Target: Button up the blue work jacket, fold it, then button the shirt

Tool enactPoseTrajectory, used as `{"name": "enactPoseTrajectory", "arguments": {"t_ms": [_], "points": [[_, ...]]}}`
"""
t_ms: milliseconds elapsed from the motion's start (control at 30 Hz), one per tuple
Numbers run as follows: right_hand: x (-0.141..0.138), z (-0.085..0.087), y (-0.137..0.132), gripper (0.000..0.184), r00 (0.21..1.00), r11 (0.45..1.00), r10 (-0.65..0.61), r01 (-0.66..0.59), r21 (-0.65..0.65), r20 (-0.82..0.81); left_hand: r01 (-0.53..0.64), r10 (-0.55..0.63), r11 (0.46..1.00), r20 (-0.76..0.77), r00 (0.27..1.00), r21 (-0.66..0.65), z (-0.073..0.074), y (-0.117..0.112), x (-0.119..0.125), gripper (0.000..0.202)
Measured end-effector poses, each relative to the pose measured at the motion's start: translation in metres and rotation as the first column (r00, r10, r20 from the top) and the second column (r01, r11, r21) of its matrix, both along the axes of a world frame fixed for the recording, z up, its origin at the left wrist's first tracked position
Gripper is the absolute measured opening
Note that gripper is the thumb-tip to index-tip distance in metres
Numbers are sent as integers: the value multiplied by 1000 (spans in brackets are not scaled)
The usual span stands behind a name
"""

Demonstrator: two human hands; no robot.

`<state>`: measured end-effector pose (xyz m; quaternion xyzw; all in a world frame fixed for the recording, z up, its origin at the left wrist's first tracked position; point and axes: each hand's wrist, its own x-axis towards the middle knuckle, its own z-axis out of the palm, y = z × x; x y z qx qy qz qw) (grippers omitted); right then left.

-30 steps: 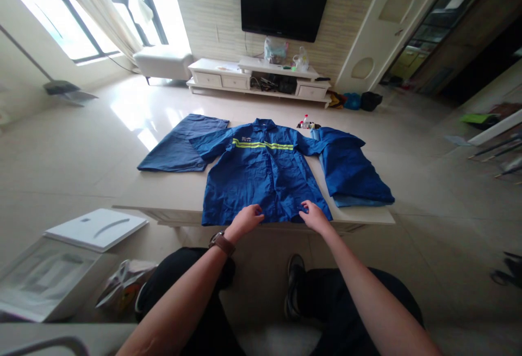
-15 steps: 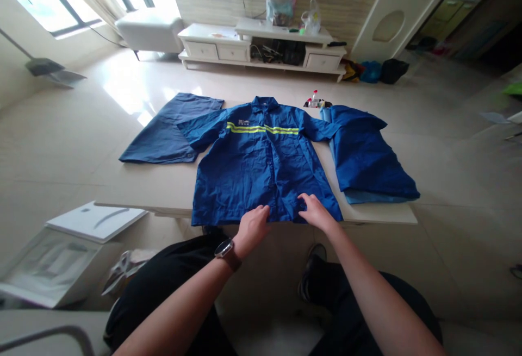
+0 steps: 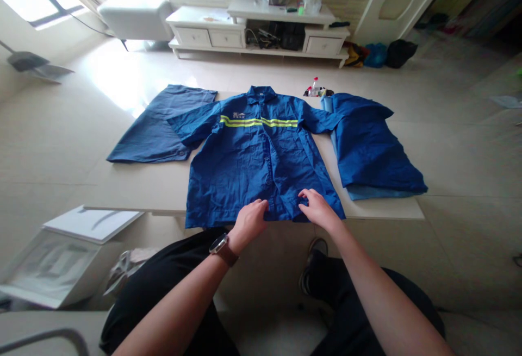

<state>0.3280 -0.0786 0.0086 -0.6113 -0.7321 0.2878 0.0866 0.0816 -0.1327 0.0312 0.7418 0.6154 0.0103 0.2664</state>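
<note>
Blue work jacket (image 3: pixel 253 155): lying flat, front up, on white table (image 3: pixel 379 210), hem reaching near edge | Left hand (image 3: pixel 248 221): fingers (image 3: pixel 258 205) resting together on hem | Right hand (image 3: pixel 320 209): fingers (image 3: pixel 305 195) spreading slightly apart on hem, neither hand visibly clamping

L arm (image 3: pixel 175 296) & R arm (image 3: pixel 379 291) reach fwd, bare; L hand (image 3: pixel 249 224) palm down, fingers curled; R hand (image 3: pixel 320 210) palm down, fingers loosely spread; hands just apart.

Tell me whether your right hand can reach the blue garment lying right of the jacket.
Probably yes: the right hand rests on the jacket's hem, and the blue garment lies close by, with only a strip of table between.
</note>
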Motion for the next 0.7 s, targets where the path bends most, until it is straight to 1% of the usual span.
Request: {"name": "enactPoseTrajectory", "arguments": {"t_ms": [100, 200, 333, 400, 467, 533, 600, 700], "points": [[0, 2, 0, 24, 1000, 1000, 8, -8, 21, -12, -57, 60, 998, 69, 996, -36, 1, 3, -5, 31], [-1, 2, 0, 23, 1000, 999, 6, -6, 33, -7, -95, 102, 993, 107, 989, -71, 2, 7, -11, 29], [-2, 1, 1, 22, 1000, 999, 1, -2, 45, 18, -125, 139, 987, 144, 980, -102, 4, 11, -17, 18], [-2, 2, 1, 22, 1000, 998, 13, -13, 58, 11, -135, 165, 978, 193, 967, -162, 5, 13, -20, 10], [-2, 4, 2, 22, 1000, 997, 16, -15, 69, -4, -148, 204, 964, 255, 945, -223, 7, 15, -21, 6], [-3, 7, 3, 25, 1000, 997, 5, -4, 75, -10, -180, 248, 954, 293, 924, -238, 8, 16, -21, 7], [-4, 9, 3, 27, 1000, 997, -11, 12, 78, -14, -214, 279, 951, 321, 905, -224, 9, 15, -19, 10], [-5, 13, 3, 24, 999, 996, -22, 24, 87, -24, -253, 323, 943, 404, 856, -217, 8, 15, -16, 15]]}}
